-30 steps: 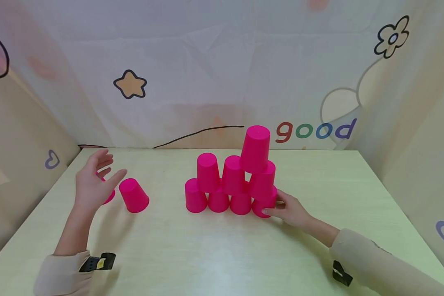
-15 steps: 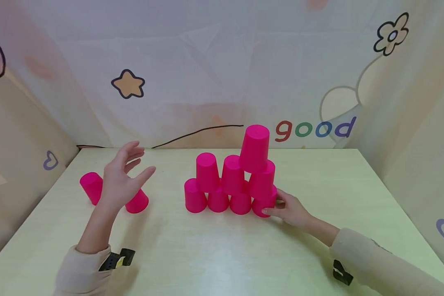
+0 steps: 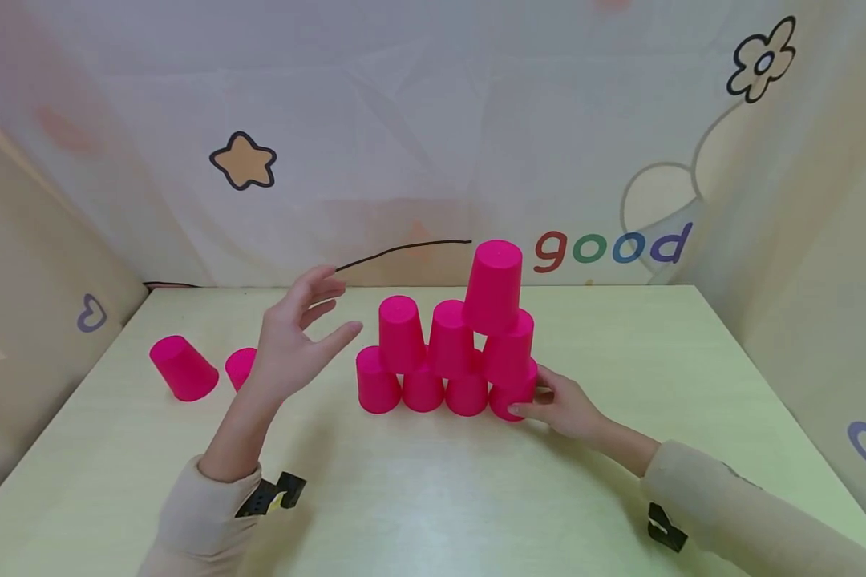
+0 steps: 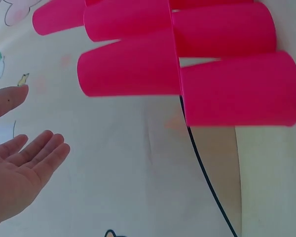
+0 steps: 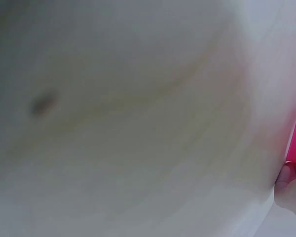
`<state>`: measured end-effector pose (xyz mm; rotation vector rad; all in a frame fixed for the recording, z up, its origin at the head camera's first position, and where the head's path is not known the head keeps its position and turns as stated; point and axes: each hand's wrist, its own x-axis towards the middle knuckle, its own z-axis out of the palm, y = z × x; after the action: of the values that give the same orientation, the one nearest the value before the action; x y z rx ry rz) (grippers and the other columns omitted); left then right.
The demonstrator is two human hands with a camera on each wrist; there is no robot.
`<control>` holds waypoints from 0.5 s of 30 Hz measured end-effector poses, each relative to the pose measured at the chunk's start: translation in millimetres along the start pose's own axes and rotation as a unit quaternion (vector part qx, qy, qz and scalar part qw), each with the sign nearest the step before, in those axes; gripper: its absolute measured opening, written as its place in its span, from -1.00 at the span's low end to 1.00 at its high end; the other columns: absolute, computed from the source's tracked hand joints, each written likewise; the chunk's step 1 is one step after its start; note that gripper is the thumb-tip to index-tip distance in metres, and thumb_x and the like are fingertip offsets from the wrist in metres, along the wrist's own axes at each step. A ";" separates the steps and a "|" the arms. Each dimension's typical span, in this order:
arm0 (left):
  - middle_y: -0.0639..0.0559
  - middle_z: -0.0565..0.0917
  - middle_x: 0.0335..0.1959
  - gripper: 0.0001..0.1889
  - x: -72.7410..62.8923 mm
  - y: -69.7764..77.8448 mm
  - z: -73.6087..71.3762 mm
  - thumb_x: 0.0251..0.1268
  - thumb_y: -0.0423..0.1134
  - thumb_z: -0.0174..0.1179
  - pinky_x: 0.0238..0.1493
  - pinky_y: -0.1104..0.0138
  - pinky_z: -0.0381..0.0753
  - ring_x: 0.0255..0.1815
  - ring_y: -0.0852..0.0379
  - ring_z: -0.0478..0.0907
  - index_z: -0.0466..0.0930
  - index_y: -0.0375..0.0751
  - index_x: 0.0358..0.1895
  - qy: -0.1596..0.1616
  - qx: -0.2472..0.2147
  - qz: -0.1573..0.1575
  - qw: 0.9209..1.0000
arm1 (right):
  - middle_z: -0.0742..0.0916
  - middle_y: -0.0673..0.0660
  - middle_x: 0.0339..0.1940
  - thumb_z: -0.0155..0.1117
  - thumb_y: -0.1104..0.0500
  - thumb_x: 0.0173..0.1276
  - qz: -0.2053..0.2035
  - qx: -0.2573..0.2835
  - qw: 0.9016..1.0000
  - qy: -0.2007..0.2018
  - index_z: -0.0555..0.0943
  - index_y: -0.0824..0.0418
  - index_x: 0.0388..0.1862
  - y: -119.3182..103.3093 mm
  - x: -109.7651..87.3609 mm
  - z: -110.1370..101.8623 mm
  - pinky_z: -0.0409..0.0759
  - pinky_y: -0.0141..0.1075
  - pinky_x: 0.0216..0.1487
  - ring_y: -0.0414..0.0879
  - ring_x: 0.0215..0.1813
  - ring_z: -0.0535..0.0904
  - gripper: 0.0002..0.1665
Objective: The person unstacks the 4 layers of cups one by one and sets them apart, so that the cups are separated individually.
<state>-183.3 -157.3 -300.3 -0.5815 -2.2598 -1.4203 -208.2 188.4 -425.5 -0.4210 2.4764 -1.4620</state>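
Note:
Pink cups stand upside down in a stack: several in the bottom row, three in the middle row, and one top cup (image 3: 494,284) at the right. My right hand (image 3: 563,409) holds the bottom row's rightmost cup (image 3: 503,396), thumb in front and fingers behind. In the right wrist view that hand (image 5: 292,190) shows only at the edge. My left hand (image 3: 292,349) is raised left of the stack, empty, with thumb and fingers spread apart. It also appears beside the stacked cups (image 4: 130,66) in the left wrist view, touching none of them.
Two more pink cups are on the table at the left: one fully visible cup (image 3: 184,369), and another cup (image 3: 240,366) partly hidden behind the left hand. A patterned cloth (image 3: 404,120) hangs behind the pale table (image 3: 433,489) and along its sides.
My left hand has moved right, from over the two loose cups toward the stack. The right hand and the stacked cups keep their places. The view has shifted slightly.

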 end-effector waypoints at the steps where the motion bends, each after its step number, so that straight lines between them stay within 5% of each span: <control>1: -0.13 0.49 0.05 -0.36 1.0 1.0 2.5 0.01 -0.47 0.28 0.07 0.25 0.45 0.08 0.00 0.44 0.27 -0.28 0.23 -0.005 -0.003 0.003 1.000 | 0.56 0.18 0.01 0.39 0.07 0.08 0.000 0.000 1.000 0.000 0.37 0.19 0.20 -0.4 -0.1 0.0 0.56 -0.18 -0.12 0.09 0.00 0.50 -0.30; 15: -0.09 0.50 0.07 -0.36 17.6 24.0 48.4 0.01 -0.41 0.29 0.03 0.19 0.49 0.08 0.07 0.44 0.30 -0.24 0.23 -0.049 -0.057 0.034 0.997 | 0.56 0.17 0.01 0.40 0.06 0.07 0.005 -0.007 1.000 0.005 0.37 0.18 0.20 -0.3 -0.1 0.0 0.55 -0.16 -0.09 0.09 0.01 0.49 -0.28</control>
<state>-190.5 -101.5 -292.2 -0.7735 -2.2210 -1.5258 -208.0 188.4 -425.2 -0.4053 2.4945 -1.4477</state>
